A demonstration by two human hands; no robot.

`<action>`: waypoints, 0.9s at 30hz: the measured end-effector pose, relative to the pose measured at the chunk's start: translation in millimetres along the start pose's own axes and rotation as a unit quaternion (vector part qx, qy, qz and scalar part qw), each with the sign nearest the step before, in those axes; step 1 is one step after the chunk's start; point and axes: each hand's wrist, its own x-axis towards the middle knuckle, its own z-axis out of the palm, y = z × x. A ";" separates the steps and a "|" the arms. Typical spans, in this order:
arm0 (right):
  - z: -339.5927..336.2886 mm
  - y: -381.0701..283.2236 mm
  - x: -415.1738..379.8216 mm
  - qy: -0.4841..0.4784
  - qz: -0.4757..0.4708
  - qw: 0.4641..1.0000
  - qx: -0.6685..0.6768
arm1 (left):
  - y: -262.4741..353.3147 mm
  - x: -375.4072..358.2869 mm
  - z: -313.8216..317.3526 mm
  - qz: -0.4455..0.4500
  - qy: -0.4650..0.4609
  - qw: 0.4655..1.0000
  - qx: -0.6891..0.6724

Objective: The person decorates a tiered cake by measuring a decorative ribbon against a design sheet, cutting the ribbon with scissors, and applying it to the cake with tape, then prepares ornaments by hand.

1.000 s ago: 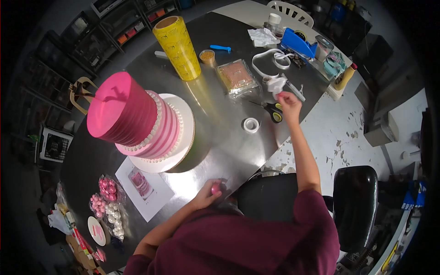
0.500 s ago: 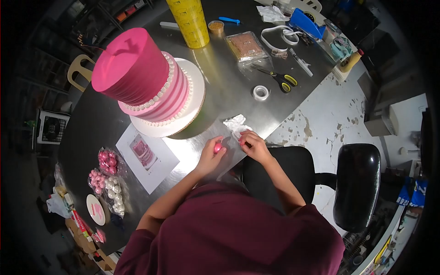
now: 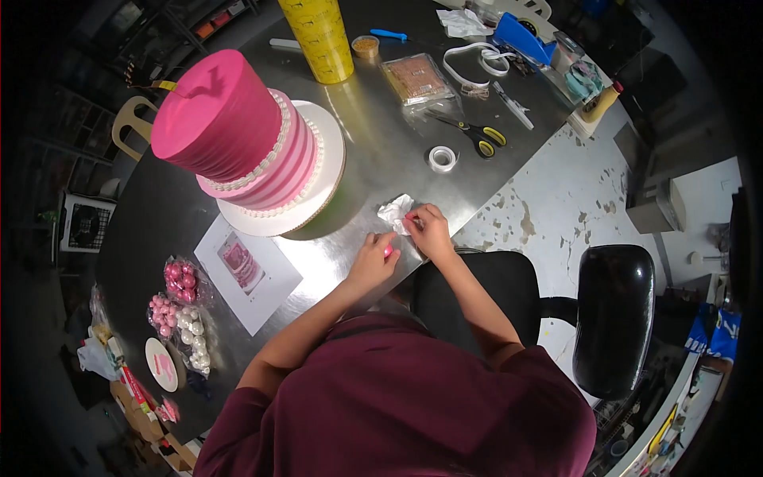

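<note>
My left hand is closed around a shiny pink ball that shows between thumb and fingers. Just to its right, my right hand pinches a small pink piece, too small to identify. A crumpled white tissue lies on the metal table beside my right fingertips. To the left stands a two-tier pink cake with white piped borders, on a white round board. A printed sheet with a cake picture lies below the board.
Bags of pink balls and white balls lie at the left, near a small white plate. Scissors, a ribbon roll, a packet and a yellow patterned tumbler stand farther back. A black chair is at the table edge.
My right hand has come up and left to the tissue with the pink piece. My left hand has turned and moved slightly right, still around the ball. The whole view has shifted a little.
</note>
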 end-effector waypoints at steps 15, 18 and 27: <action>-10.4 6.2 8.7 -0.126 -0.014 0.992 -0.025 | 3.6 0.5 -3.5 0.035 -0.010 0.998 0.057; -14.9 3.3 9.5 -0.156 -0.023 0.987 -0.029 | 7.1 0.1 -5.5 0.028 -0.016 0.998 0.058; -9.0 13.2 17.8 -0.161 -0.074 0.984 -0.033 | 6.8 1.2 -5.6 0.015 -0.025 0.998 0.059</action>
